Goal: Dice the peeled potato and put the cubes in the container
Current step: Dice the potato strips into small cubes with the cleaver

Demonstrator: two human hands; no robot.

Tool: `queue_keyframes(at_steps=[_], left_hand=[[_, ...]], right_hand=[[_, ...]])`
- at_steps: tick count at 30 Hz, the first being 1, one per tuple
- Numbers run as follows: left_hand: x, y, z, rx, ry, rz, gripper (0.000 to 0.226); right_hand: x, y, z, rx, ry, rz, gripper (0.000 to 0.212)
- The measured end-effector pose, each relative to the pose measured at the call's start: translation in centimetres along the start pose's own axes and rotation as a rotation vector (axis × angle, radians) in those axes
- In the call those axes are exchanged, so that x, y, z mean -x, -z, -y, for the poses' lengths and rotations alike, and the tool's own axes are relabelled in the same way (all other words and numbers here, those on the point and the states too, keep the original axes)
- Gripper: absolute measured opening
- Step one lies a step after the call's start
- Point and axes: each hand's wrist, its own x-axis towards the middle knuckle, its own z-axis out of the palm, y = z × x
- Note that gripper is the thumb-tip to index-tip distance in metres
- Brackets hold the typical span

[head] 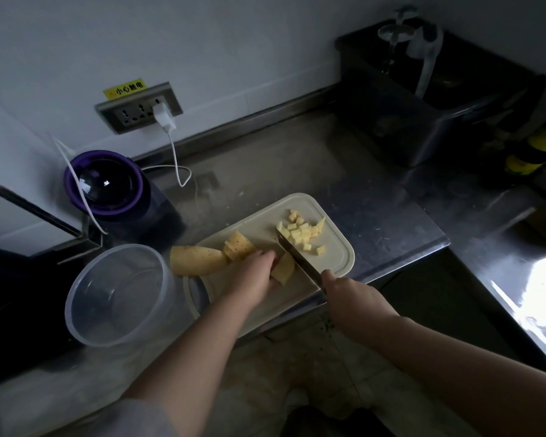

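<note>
The fingers [267,255] of the left hand [252,275] are bent down and pressing on a potato piece [283,268], holding it flat on the cutting board [338,263]; the fingers of the right hand [344,291] are wrapped tight around the handle of a knife [298,258] — the handle itself is hidden in the fist.

The blade runs slanted, from the right hand up and away toward the far side of the board; it sits just beside the left fingertips, on their right, touching or almost touching the held piece. That gap is the thing to watch, I think — the next cut has to come down right next to those fingers, so they should stay tucked back.

Past the blade, on the far right part of the board, lies a small pile of cubes [301,231]; to the left of the holding hand are some slices [238,246], and a big uncut chunk [197,260] that hangs over the board's left edge, its long side pointing left to right.

The container [120,294] stands on the counter [297,165] to the left, just beside the board, and looks empty; the left hand is the nearer one to it, and the cubes are well apart from it, on the other side of the knife. There is a lot left to cut.
</note>
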Motion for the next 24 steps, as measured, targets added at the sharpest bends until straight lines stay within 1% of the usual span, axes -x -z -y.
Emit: queue_keyframes(at_steps=[4, 9, 13, 17, 20, 22, 24], left_hand=[[-0.6, 0.5, -0.7, -0.120, 0.004, 0.024, 0.026], [-1.2, 0.9, -1.5, -0.185, 0.041, 0.050, 0.024], [-1.1, 0.9, -1.5, -0.129, 0.072, 0.066, 0.025], [-0.6, 0.1, -1.5, 0.082, 0.156, 0.097, 0.043], [-0.2, -0.9, -2.0, 0.179, 0.186, 0.021, 0.056], [0.3, -1.4, -2.3, 0.111, 0.187, -0.031, 0.054], [0.8, -1.8, -2.2, 0.094, 0.200, -0.102, 0.047]], right_hand=[[0.1, -0.2, 0.1, -0.036, -0.010, -0.002, 0.047], [0.2, -0.7, 0.7, -0.048, -0.021, -0.002, 0.051], [0.2, -1.1, 0.9, -0.026, -0.013, -0.010, 0.052], [0.2, -0.7, 0.2, -0.052, -0.039, -0.037, 0.048], [0.7, 0.2, -0.2, 0.001, -0.004, -0.084, 0.044], [1.0, 0.7, -0.4, 0.056, 0.030, -0.102, 0.041], [1.2, 0.9, -0.6, 0.095, 0.059, -0.104, 0.038]])
